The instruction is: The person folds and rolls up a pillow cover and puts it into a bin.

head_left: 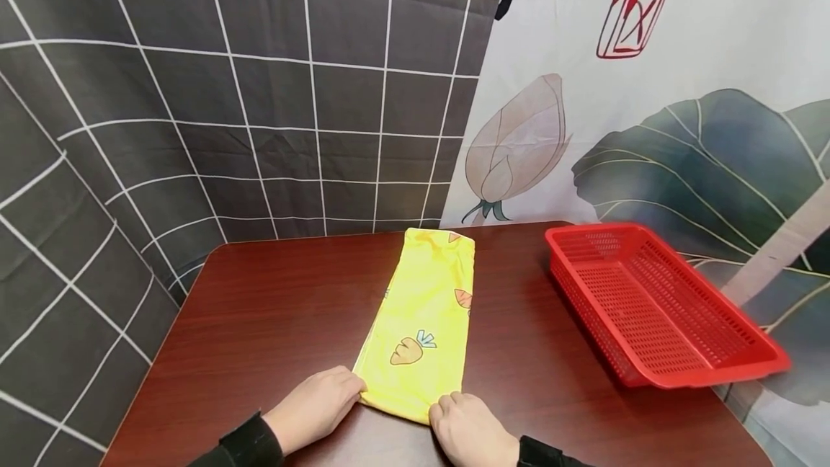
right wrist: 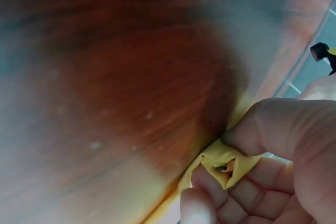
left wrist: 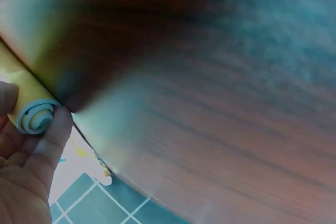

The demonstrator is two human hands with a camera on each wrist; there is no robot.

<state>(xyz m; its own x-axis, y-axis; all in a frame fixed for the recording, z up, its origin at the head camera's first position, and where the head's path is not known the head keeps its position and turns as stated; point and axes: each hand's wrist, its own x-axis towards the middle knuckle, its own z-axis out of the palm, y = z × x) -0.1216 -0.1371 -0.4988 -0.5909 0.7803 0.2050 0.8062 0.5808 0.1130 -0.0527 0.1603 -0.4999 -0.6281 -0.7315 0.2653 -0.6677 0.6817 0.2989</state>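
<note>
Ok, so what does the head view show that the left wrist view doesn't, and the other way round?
Only the head view shows the red basket, the right hand and the flower-printed wall hanging.

Only the left wrist view shows the rolled end of the yellow cloth end-on, its layers coiled in a spiral.

Both show the left hand gripping the cloth, and part of the brown table.

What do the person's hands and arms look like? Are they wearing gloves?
No gloves: the left hand and right hand are bare. A plain black cuff shows at the left wrist and another black cuff at the right.
</note>
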